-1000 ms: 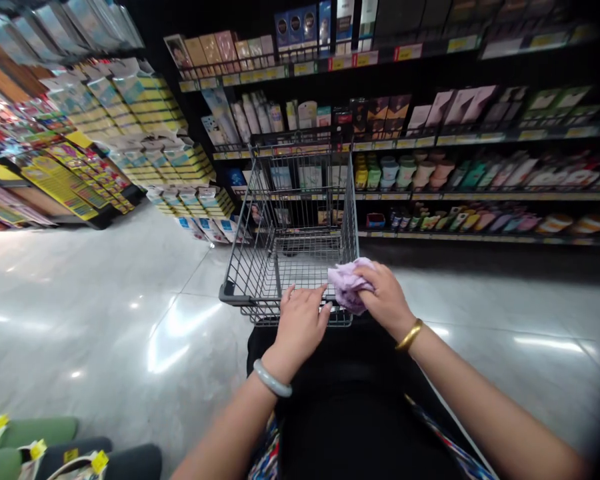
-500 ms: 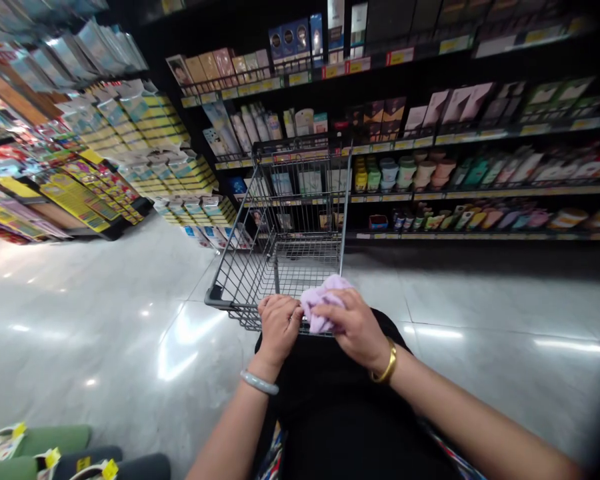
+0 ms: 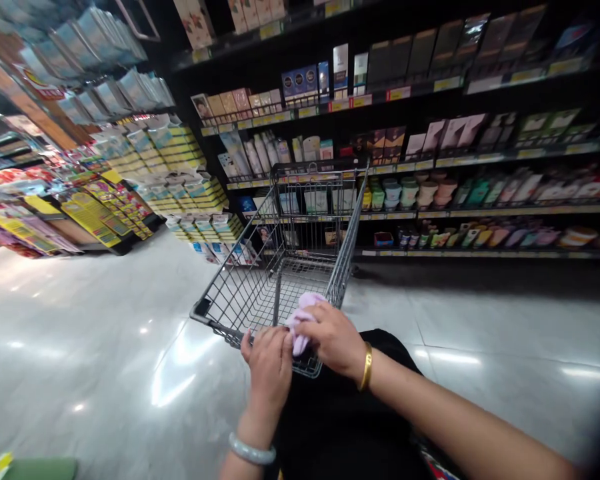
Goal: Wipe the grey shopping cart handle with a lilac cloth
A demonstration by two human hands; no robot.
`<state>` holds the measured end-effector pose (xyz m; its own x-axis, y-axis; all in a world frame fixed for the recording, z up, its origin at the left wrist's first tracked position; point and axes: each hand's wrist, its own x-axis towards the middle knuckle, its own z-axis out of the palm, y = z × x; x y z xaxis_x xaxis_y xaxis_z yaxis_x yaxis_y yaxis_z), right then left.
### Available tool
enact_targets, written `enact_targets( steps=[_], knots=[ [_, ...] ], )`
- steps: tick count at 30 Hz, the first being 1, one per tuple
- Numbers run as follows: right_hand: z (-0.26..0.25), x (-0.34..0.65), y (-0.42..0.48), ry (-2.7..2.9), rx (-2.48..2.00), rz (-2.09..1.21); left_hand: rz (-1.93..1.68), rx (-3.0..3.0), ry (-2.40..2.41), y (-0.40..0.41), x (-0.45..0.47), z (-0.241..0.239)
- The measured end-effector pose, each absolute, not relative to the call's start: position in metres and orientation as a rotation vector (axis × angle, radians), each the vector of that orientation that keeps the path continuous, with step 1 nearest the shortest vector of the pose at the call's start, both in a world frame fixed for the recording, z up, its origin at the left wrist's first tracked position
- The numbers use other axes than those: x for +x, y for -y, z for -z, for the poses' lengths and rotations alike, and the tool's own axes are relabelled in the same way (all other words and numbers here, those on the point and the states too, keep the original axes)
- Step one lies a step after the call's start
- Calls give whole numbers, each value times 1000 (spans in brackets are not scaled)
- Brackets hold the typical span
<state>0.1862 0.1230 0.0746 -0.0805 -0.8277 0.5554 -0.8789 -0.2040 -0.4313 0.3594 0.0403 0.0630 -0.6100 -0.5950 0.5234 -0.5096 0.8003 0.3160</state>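
A grey wire shopping cart (image 3: pixel 280 280) stands in front of me with nothing visible in its basket. My left hand (image 3: pixel 270 367), with a pale bangle at the wrist, curls over the cart's near handle bar. My right hand (image 3: pixel 335 340), wearing a gold bangle, presses a crumpled lilac cloth (image 3: pixel 300 320) against the same bar, right beside the left hand.
Dark shelves (image 3: pixel 430 160) packed with boxes, tubes and jars run across the back and right. Stacked boxed goods (image 3: pixel 180 173) and colourful displays (image 3: pixel 80 213) fill the left. Glossy grey floor tiles (image 3: pixel 80 347) spread to the left and right of the cart.
The left hand has gone from lying flat on the bar to curling around it. The right hand slid the cloth leftwards along the bar. The cart has swung to the left.
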Motion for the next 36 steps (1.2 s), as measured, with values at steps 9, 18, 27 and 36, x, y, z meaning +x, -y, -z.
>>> enact_targets(
  steps=[9,18,27,36],
  knots=[
    [-101,149,-90,2169,2071,-571,138,816,2316,-78,341,-58],
    [-116,162,-92,2182,2196,-329,196,609,2350,-60,354,-57],
    [-114,183,-103,2158,2243,-317,296,547,2390,-55,380,-62],
    [-121,175,-106,2362,2004,-394,371,509,2482,-34,385,-63]
  ],
)
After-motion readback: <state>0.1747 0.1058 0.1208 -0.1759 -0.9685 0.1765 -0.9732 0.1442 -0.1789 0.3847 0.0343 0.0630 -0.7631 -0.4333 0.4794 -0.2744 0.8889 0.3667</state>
